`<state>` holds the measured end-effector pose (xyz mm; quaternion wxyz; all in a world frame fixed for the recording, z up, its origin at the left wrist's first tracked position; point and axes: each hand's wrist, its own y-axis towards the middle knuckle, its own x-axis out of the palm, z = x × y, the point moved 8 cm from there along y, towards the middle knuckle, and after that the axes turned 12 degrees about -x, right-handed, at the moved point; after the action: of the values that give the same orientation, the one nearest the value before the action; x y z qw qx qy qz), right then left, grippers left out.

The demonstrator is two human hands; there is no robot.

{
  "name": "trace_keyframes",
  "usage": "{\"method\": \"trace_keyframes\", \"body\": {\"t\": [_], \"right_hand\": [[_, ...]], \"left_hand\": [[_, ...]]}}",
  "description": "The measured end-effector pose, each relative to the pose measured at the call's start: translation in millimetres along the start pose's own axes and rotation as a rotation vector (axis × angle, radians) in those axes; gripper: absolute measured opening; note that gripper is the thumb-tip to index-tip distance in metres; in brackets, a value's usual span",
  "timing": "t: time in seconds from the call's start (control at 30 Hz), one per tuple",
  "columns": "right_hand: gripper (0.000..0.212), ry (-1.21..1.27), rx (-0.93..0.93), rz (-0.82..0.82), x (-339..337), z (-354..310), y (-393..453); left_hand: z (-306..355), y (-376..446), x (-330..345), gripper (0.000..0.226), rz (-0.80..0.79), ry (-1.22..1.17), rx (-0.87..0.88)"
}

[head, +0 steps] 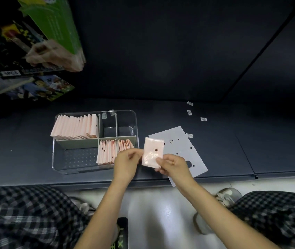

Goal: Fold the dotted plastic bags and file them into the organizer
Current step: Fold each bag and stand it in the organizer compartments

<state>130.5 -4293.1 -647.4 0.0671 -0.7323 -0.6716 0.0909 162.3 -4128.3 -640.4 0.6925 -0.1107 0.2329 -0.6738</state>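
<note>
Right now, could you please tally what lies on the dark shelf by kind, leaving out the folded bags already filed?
Clear organizer: 1
Folded pink bag, held by the left hand and right hand: 1
Flat dotted bags: at least 2, overlapping
Small white labels: 4
Total: at least 8

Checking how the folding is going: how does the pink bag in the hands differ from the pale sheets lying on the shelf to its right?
The folded pink bag is small, compact and held upright off the shelf, pinched by the left hand and right hand. The flat bags lie unfolded and spread on the shelf, far larger in outline, and look pale grey-white, not pink. Both show dark dots.
</note>
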Motion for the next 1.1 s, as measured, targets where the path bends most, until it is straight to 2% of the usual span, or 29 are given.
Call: {"method": "trace_keyframes", "body": {"t": [0.1,0.13,0.23,0.3,0.5,0.67,0.77,0.83,0.9,1.0,1.1], "right_hand": [[0.012,-0.067,-0.051,0.112,-6,-8,11],[0.012,-0.095,-0.067,0.120,-6,-12,14],[0.012,-0.181,-0.108,0.103,-2,-19,23],[0.015,-0.269,-0.134,0.073,3,-23,29],[0.010,-0.783,-0.278,-0.001,39,-29,43],[0.018,-1.161,-0.308,-0.019,73,-26,50],[0.022,-1.218,-0.291,-0.055,90,-16,56],[0.027,-1.242,-0.286,-0.074,95,-9,57],[0.030,-1.253,-0.310,-0.103,97,-5,55],[0.030,-1.212,-0.438,-0.209,91,-4,44],[0.031,-1.082,-0.518,-0.272,50,1,30]], "left_hand": [[12,11,-13,0.025,0.274,0.622,0.245],[13,16,-14,0.026,0.312,0.759,0.297],[4,31,-7,0.035,0.256,1.068,0.380],[-3,37,-4,0.042,0.213,1.179,0.414],[-6,36,-27,0.033,0.313,1.084,0.473],[-4,34,-35,0.020,0.327,1.005,0.502],[-1,32,-39,0.012,0.366,0.910,0.479],[2,30,-37,0.016,0.379,0.862,0.498],[3,29,-32,0.025,0.361,0.887,0.540],[-3,33,-28,0.020,0.321,0.956,0.532],[-15,42,-24,0.025,0.281,1.038,0.487]]}}
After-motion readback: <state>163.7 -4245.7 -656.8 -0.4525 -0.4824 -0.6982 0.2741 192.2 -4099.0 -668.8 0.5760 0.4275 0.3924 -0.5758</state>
